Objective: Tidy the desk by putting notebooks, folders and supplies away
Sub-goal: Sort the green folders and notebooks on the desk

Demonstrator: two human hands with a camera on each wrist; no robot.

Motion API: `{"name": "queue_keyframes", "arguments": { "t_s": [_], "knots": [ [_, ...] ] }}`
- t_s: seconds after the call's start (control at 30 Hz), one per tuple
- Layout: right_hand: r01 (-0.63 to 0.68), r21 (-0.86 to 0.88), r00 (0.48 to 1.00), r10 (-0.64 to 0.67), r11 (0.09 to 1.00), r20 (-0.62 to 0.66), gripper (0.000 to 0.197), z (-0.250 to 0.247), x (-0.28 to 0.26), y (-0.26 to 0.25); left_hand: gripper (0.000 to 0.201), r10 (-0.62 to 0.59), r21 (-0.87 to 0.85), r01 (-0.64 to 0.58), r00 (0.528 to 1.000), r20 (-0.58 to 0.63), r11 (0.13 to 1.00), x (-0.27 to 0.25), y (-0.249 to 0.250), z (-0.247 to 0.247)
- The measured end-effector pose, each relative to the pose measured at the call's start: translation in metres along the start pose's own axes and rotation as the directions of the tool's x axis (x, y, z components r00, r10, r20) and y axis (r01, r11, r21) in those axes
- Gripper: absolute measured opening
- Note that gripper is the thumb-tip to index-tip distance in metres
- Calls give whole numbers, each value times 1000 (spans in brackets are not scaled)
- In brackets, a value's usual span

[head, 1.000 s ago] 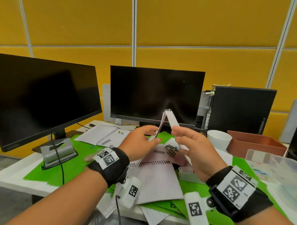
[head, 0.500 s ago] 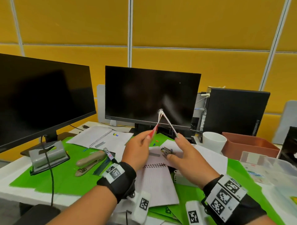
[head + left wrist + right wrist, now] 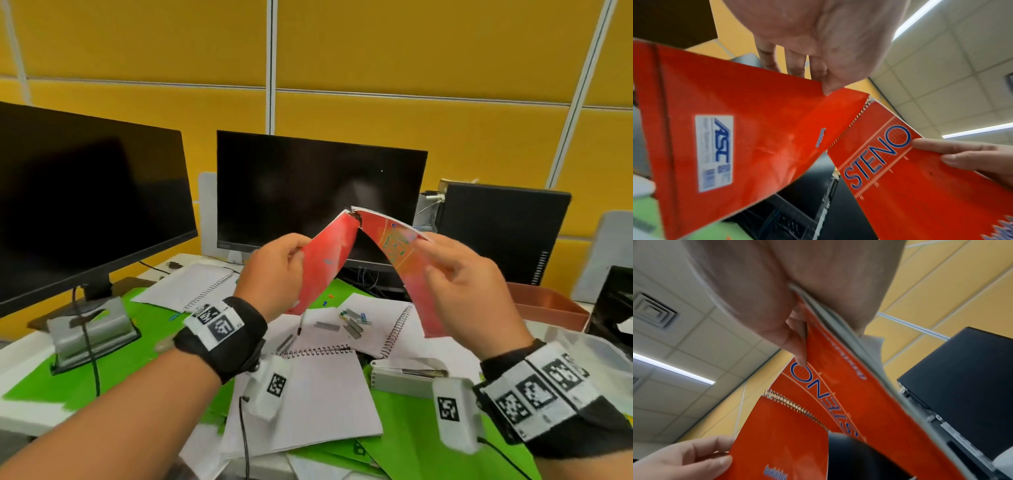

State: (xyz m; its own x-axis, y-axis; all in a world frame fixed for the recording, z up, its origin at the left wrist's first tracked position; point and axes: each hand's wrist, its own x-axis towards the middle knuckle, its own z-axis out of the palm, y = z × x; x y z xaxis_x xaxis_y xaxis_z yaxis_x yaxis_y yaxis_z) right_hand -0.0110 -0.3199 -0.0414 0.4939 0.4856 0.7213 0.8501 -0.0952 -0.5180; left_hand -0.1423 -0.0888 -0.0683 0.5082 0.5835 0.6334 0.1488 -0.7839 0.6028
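I held the red steno notebook [image 3: 356,253] up in the air over the middle of the table [image 3: 20,411], spiral at the top like a little tent. My left hand [image 3: 274,274] pinched the edge of the back cover and my right hand [image 3: 466,284] pinched the front cover with its pages. I think I held it that way to fold it shut before putting it away. It touched nothing below.

Under it the table was a mess — open spiral notebooks [image 3: 308,387], loose staples [image 3: 342,325], a grey stapler [image 3: 404,377] and green sheets [image 3: 157,325]. Two dark monitors [image 3: 308,192] stood along the far edge, and a brown tray [image 3: 548,305] sat near the far right corner. Behind it all was a yellow wall [image 3: 411,68].
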Motion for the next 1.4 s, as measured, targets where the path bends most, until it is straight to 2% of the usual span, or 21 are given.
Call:
{"name": "queue_keyframes", "arguments": {
  "t_s": [0.1, 0.17, 0.27, 0.33, 0.43, 0.53, 0.63, 0.77, 0.83, 0.9, 0.93, 1.0, 1.07, 1.1, 1.17, 1.27, 1.33, 1.4],
  "knots": [
    [-33, -14, 999, 32, 999, -31, 47, -10, 5, 0, 23, 36, 83, -30, 997, -74, 996, 3, 1, -23],
    [-52, 15, 999, 52, 999, 5, 48, -16, 5, -2, 22, 82, 166, -56, 984, -156, 985, 6, 7, -40],
    [-88, 98, 994, 81, 991, 75, 58, -21, 5, -5, 21, 192, 306, -99, 937, -292, 947, 10, 12, -57],
    [-110, 160, 989, 92, 981, 115, 61, -19, 4, -7, 39, 199, 331, -67, 903, -382, 941, 10, 11, -60],
    [-138, 239, 980, 97, 961, 175, 58, -12, -1, -6, 86, 59, 160, 20, 878, -476, 987, 8, 6, -59],
    [-161, 298, 968, 92, 941, 235, 54, -2, -7, -9, 113, -91, -7, 99, 879, -468, 995, 8, -6, -57],
    [-172, 333, 951, 67, 927, 303, 54, 2, -11, -14, 122, -181, -115, 146, 891, -416, 983, 10, -15, -53],
    [-209, 360, 922, 61, 909, 381, 52, -3, -12, -15, 127, -226, -182, 158, 858, -461, 971, 16, -18, -57],
    [-229, 388, 921, 70, 893, 382, 51, -5, -10, -16, 131, -225, -234, 126, 854, -470, 964, 18, -18, -62],
    [-248, 438, 926, 78, 864, 370, 52, -5, -9, -17, 126, -219, -259, 118, 885, -411, 959, 17, -17, -63],
    [-257, 459, 926, 81, 851, 368, 52, -4, -9, -17, 117, -210, -261, 122, 915, -344, 958, 15, -15, -60],
    [-252, 461, 930, 81, 851, 358, 51, -1, -10, -18, 82, -176, -269, 131, 973, -152, 954, 9, -7, -51],
    [-247, 438, 937, 99, 864, 334, 51, 4, -11, -15, 32, -163, -340, 165, 986, 36, 926, 2, 6, -44],
    [-258, 431, 941, 125, 865, 313, 51, 5, -11, -13, 27, -164, -401, 201, 979, 125, 894, -3, 16, -42],
    [-293, 439, 946, 191, 849, 263, 52, 7, -10, -6, 47, -197, -478, 308, 943, 269, 823, -11, 31, -41],
    [-369, 500, 929, 299, 784, 217, 49, 4, -5, 4, 67, -188, -567, 376, 913, 362, 733, -16, 36, -38],
    [-399, 552, 915, 359, 732, 186, 46, 0, -3, 6, 65, -146, -612, 359, 917, 370, 704, -19, 39, -35],
    [-419, 610, 900, 395, 673, 182, 43, -2, -2, 5, 47, -95, -626, 299, 936, 338, 720, -19, 40, -30]
  ]
}}
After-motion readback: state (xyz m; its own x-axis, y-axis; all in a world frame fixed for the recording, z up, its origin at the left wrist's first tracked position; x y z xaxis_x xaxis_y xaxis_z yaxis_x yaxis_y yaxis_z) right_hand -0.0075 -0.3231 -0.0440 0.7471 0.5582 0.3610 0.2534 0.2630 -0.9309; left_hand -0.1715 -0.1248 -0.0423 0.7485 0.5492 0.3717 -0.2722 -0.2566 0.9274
